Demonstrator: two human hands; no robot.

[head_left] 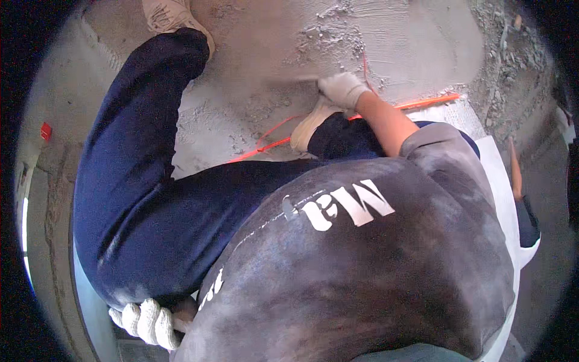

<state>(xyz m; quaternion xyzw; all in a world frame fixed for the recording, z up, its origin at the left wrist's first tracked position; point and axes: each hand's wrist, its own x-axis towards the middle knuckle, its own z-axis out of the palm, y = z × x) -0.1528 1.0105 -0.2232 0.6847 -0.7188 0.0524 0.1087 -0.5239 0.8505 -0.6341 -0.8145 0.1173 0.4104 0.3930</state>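
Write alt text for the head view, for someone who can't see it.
A person's white-gloved right hand grips a motion-blurred tool over a rough grey floor. The white-gloved left hand is at the bent left leg, in dark blue trousers. An orange strip crosses near the right shoe.

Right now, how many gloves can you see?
2: the right glove is near a shoe; the left glove is at lower left, by the dark trousers.

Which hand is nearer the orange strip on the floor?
Right. The right hand is just beyond the orange strip; the left hand is much farther back, beside the navy trousers, lower left.
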